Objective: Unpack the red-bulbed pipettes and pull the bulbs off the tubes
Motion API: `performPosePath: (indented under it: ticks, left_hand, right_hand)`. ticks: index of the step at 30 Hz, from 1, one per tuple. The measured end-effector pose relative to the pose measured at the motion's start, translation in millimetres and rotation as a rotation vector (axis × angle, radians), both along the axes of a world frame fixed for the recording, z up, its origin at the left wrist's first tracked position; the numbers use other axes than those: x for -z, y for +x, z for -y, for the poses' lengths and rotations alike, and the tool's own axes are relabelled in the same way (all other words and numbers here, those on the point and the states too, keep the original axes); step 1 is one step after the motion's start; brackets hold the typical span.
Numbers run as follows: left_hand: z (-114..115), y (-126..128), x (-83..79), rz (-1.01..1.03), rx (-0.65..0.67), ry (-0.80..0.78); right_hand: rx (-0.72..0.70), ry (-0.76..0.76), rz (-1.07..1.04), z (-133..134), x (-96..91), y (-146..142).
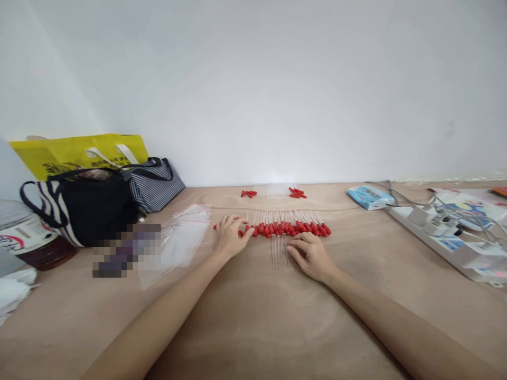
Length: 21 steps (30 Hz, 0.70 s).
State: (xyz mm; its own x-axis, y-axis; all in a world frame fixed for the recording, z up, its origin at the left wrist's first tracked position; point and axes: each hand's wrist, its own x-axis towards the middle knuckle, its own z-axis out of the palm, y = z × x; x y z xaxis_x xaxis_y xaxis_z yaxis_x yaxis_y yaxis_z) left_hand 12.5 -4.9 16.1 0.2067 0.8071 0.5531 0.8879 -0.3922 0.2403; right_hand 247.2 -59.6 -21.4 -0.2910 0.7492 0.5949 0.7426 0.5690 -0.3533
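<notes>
- A pale wall (253, 79) stands behind everything; the table (253, 327) in front of it carries all the work.
- A yellow bag (71, 150), a black bag (99, 203) and a striped bag (152, 184) crowd the far left, well apart from the hands, so they should not hinder careful sorting.
- The power strip (451, 244) lies on the right; its cables are best left outside the right elbow's sweep.
- Clear plastic bags (186, 232) lie flat left of the hands. Being light, they probably slide easily, so the left arm had better pass without brushing them.
- The row of red-headed sticks (289, 228) runs crosswise between wall and person, pale stems pointing to the wall. The heads look uneven, so gentle nudging with the fingertips should line them up better than lifting.
- The left hand (232, 236) curves over the row's left end, thumb and fingers apart near some heads; I cannot tell whether it pinches any. It could serve as a steady stop.
- The right hand (311, 256) is loosely bent just below the row, its fingertips beside the thin sticks; whether it grips one, I cannot tell.
- The thin sticks (279, 252) lie near the row's middle, on the person's side. They look slight, so a light touch suits them.
- Small red pieces (249, 194) lie in two clusters by the wall.
</notes>
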Motion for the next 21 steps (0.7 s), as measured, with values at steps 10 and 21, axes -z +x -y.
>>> performPosePath:
  ticks: [10, 21]
  left_hand:
    - [-16.0, 23.5, 2.2, -0.052, 0.044, -0.166]
    - [10.5, 13.9, 3.8, 0.208, 0.060, 0.026]
  right_hand:
    - [0.010, -0.024, -0.009, -0.7, -0.2, 3.5]
    - [0.022, 0.043, -0.076, 0.2, 0.8, 3.5]
